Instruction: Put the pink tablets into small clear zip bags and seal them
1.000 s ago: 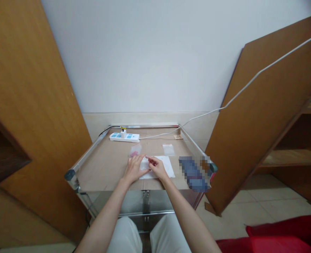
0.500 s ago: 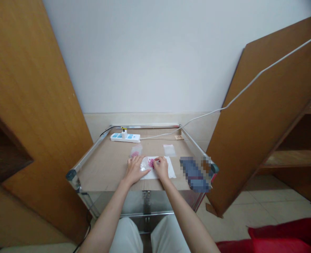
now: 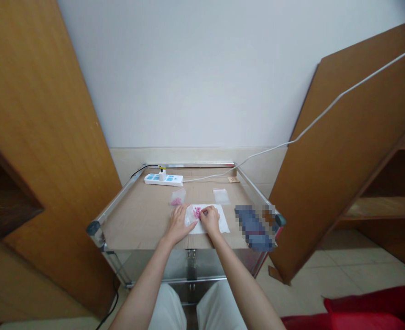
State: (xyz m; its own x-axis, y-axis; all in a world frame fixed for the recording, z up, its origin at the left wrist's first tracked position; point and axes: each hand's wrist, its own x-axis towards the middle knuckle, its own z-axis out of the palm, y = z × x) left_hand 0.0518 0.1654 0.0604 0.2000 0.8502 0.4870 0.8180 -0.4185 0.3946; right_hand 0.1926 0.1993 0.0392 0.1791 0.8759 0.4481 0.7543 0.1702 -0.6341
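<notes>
Left hand (image 3: 179,224) has edged toward the curled right hand (image 3: 210,220).

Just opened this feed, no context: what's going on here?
A person's left hand is on a clear plastic bag, over a white sheet. The right hand is at small pink pieces beside the bag; whether it grips one is unclear. Farther back lie a pouch with pink contents and a second pouch.

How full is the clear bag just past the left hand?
Partly full: small pink pieces sit in the near part of the clear bag; its far part shows none.
</notes>
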